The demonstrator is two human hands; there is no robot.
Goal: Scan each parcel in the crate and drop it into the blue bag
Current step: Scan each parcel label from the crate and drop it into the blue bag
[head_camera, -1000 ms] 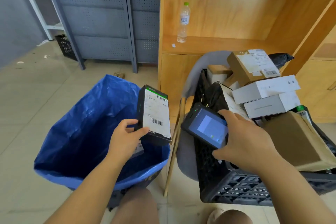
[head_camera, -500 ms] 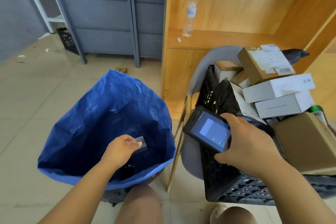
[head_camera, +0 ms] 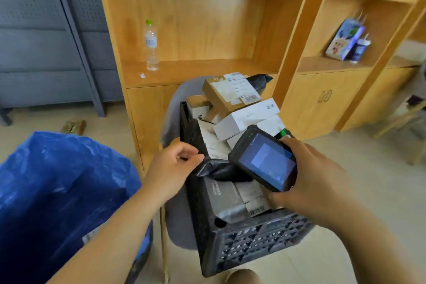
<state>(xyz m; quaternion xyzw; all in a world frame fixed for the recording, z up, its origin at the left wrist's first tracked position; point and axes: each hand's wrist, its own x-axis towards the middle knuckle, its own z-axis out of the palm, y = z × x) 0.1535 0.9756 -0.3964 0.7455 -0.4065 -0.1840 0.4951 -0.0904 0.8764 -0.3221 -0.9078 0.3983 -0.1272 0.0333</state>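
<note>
At centre frame the left hand point(head_camera: 171, 166) curls its fingers at the edge of a crumpled, glossy black plastic parcel point(head_camera: 213, 167) lying on the heap in the black crate point(head_camera: 253, 240); whether it actually pinches it, I cannot tell. Just right, the right hand point(head_camera: 311, 180) grips the lit scanner point(head_camera: 265, 161). The blue bag point(head_camera: 57, 180) gapes at lower left.

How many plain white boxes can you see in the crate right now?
2. One long white box lies near the top of the pile in the crate, under the brown labelled box. A second white box sits just beneath, partly behind the scanner. Others may be buried.
</note>
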